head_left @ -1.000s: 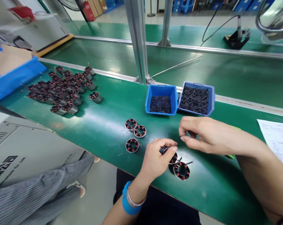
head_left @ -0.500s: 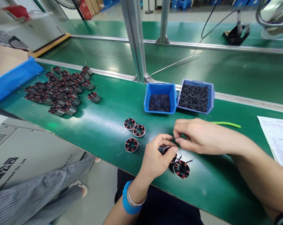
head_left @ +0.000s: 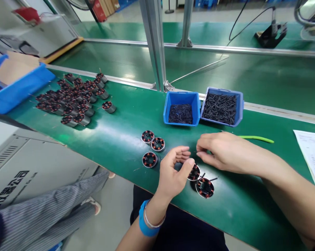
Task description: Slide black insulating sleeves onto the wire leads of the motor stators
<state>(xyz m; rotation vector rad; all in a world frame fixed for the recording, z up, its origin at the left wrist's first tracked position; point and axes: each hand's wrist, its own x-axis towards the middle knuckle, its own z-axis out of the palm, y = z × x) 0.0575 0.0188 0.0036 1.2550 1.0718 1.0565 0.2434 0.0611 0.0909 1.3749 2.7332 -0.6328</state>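
My left hand is open beside a motor stator, its thumb and fingers apart and its thumb partly covering the ring. Just to the right, my right hand has its thumb and forefinger pressed together. Whatever lies in that pinch is too small to make out. A second stator, with copper windings and short black sleeves on its leads, touches the first on the near side. Left of my hands stand three more stators with thin bare leads.
Behind my hands, a blue bin holds thin black tubes, and another bin holds thicker ones. Many stators crowd the left. A green strip and paper lie right. A metal post rises behind. Someone's striped trouser leg shows at left.
My left fingers have opened away from the stator and the dark sleeve at the right fingertips. The right hand stays close by. The whole view has shifted slightly.
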